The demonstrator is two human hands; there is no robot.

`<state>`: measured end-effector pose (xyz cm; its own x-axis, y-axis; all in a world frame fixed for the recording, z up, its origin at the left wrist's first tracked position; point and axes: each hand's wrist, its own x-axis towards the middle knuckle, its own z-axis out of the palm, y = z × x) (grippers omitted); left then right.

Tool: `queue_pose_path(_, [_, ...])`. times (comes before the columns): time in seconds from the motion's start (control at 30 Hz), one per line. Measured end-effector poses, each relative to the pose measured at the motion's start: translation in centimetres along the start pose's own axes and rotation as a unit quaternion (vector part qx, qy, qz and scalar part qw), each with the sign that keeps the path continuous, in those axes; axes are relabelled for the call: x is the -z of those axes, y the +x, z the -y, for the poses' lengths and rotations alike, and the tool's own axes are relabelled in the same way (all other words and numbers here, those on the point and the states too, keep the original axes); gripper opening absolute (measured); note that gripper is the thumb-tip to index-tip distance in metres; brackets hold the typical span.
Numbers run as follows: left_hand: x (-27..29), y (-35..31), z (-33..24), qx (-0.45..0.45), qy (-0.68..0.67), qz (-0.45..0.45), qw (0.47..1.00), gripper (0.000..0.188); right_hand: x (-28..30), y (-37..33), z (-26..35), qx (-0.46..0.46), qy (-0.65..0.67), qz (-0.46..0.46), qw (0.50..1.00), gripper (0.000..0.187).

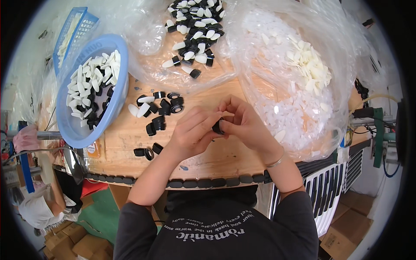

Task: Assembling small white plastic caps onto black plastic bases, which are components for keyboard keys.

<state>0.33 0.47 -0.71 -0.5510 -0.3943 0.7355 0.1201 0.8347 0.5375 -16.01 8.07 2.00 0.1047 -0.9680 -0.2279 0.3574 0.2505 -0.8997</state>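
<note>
At the far left a blue slatted basket [73,30] stands on its edge with white pieces inside, too crowded to count. Just right of it a round blue plastic bowl [113,97] tilts toward the person, filled with white oval tips and black caps joined together, far too many to count. Two black rings [144,152] lie near the front edge of the wooden desk [130,130], with a third black cap just beside them. Above those a loose cluster of parts [158,108] lies on the desk: roughly a dozen black caps and three white ovals.

In the middle the left hand [193,130] and the right hand [245,123] meet over the desk. The fingers of both are closed around one small black cap [218,126], pinched between them and held just above the desk surface, near the person's body.

Behind the hands, a clear plastic bag [147,26] lies open with a heap of assembled white-and-black pieces [195,30] on it, several dozen. To the right a second, larger clear bag [260,78] holds a big mound of white oval tips [310,65], beyond counting.
</note>
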Motion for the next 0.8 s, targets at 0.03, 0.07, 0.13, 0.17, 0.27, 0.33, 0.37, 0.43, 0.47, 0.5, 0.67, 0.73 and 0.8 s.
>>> queue_pose_path(0.03, [0.0, 0.0, -0.1, -0.002, 0.006, -0.008, 1.0, 0.052, -0.1, 0.1, -0.2, -0.003, -0.001, 0.001, 1.0, 0.021])
queue_pose_path(0.07, [-0.1, -0.1, 0.0, 0.0, 0.006, -0.01, 1.0, 0.052, -0.2, 0.3, -0.3, 0.007, -0.015, -0.016, 1.0, 0.021])
queue_pose_path(0.13, [-0.2, 0.0, 0.4, 0.003, 0.009, -0.008, 1.0, 0.054, 0.0, 0.7, -0.7, 0.019, -0.031, -0.029, 0.999, 0.02])
queue_pose_path(0.17, [0.1, 0.1, 0.2, 0.002, 0.011, -0.01, 1.0, 0.054, 0.4, 0.9, -1.1, 0.036, -0.036, -0.022, 0.998, 0.02])
queue_pose_path(0.27, [0.7, 0.5, 0.3, 0.077, 0.041, 0.066, 0.994, 0.056, 1.1, 1.3, -0.5, 0.036, -0.034, -0.032, 0.998, 0.02])
queue_pose_path(0.33, [0.3, 0.2, 0.5, 0.088, 0.062, 0.013, 0.994, 0.055, 0.9, 1.3, -0.3, 0.016, -0.029, -0.041, 0.999, 0.022])
queue_pose_path(0.37, [0.3, 0.2, 0.5, 0.088, 0.063, 0.01, 0.994, 0.055, 0.5, 1.1, -0.7, 0.047, -0.073, -0.044, 0.995, 0.024])
queue_pose_path(0.43, [0.1, 0.3, 0.4, 0.108, 0.044, 0.008, 0.993, 0.05, 0.6, 1.3, -1.2, 0.077, -0.117, -0.049, 0.989, 0.025])
queue_pose_path(0.47, [0.0, 0.3, 0.4, 0.108, 0.043, 0.006, 0.993, 0.05, 1.1, 1.5, -1.2, 0.081, -0.119, -0.07, 0.987, 0.025])
queue_pose_path(0.5, [0.0, 0.3, 0.2, 0.217, -0.061, -0.051, 0.973, 0.042, 1.3, 1.7, -1.0, 0.087, -0.121, -0.088, 0.985, 0.024])
queue_pose_path(0.67, [0.6, -1.0, 1.0, 0.416, -0.221, -0.027, 0.882, 0.016, 1.2, 1.4, -0.4, 0.115, -0.052, -0.092, 0.988, 0.022])
queue_pose_path(0.73, [0.8, -1.0, 1.2, 0.339, -0.139, -0.041, 0.93, 0.007, 1.2, 1.2, -0.2, 0.116, -0.058, -0.087, 0.988, 0.022])
queue_pose_path(0.8, [1.6, -0.4, 1.0, 0.359, -0.188, -0.065, 0.912, 0.007, 1.2, 0.9, 0.4, 0.128, -0.082, -0.081, 0.985, 0.022])
